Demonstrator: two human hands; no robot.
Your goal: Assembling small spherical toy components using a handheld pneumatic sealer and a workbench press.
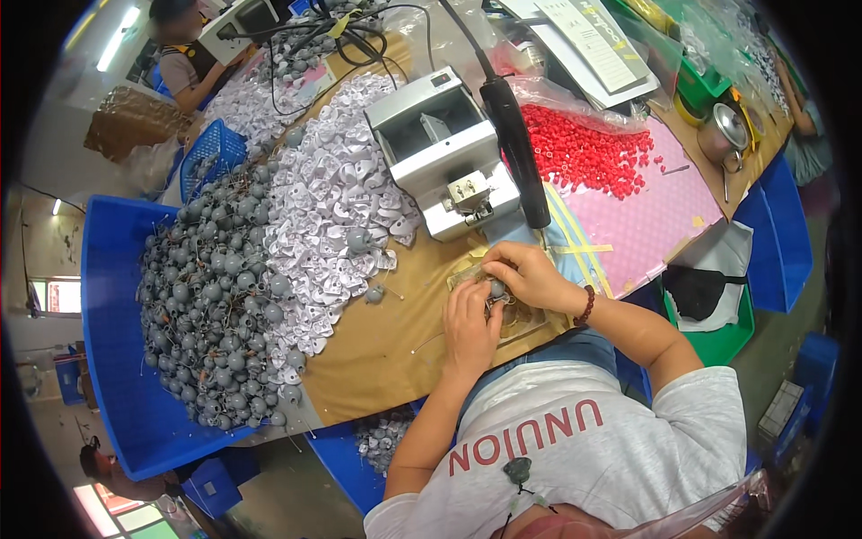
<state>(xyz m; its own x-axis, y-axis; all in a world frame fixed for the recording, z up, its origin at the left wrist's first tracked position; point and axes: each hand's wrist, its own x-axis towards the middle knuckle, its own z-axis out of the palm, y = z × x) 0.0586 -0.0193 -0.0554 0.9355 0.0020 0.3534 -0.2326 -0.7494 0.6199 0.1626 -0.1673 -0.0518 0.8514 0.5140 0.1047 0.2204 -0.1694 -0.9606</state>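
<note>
Close together at the table's front edge, my left hand [470,325] and my right hand [533,277] work on one small grey ball-shaped part [496,288]. The left fingers are bent against it from the left. From above, the right thumb and forefinger pinch at its top. My fingers cover most of the part. Beneath the hands lies a flat, partly see-through plate [521,325]. A loose grey ball with a thin wire [374,294] rests on the brown table cover left of my hands.
A silver bench machine [449,153] and a black-handled corded tool [516,148] stand just beyond my hands. White plastic pieces [337,180] and grey balls in a blue bin [108,359] lie left. Red caps [584,148] lie right. A person [184,63] sits far left.
</note>
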